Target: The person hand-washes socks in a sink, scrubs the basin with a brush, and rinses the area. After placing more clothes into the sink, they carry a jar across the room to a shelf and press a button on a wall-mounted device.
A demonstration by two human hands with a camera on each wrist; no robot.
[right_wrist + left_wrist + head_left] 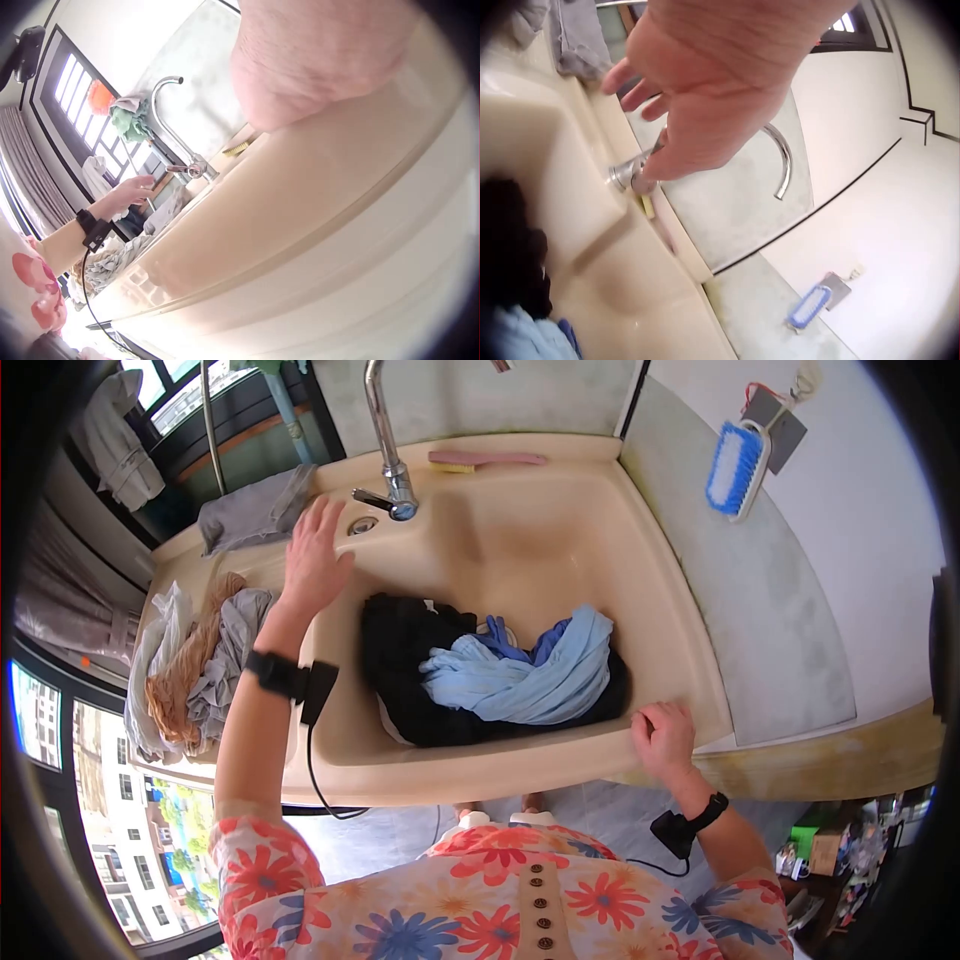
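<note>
My left hand (315, 557) is raised over the sink's back left corner, fingers extended and holding nothing. Just beyond its fingertips stands the chrome faucet (398, 478), its lever (372, 498) pointing toward the hand. In the left wrist view the hand (712, 97) partly covers the faucet. My right hand (665, 738) rests on the front right rim of the beige sink (690, 620), its fingers loosely curled. Inside the basin, a twisted light blue cloth (530, 680) lies on a black garment (405, 660), with a darker blue piece (510, 640) tucked behind.
Grey and brown garments (205, 670) lie heaped on the left ledge, beside a folded grey cloth (255, 510). A pink-handled brush (490, 458) sits on the back rim. A blue scrub brush (738, 468) hangs on the right wall. Cables trail from both wrist cameras.
</note>
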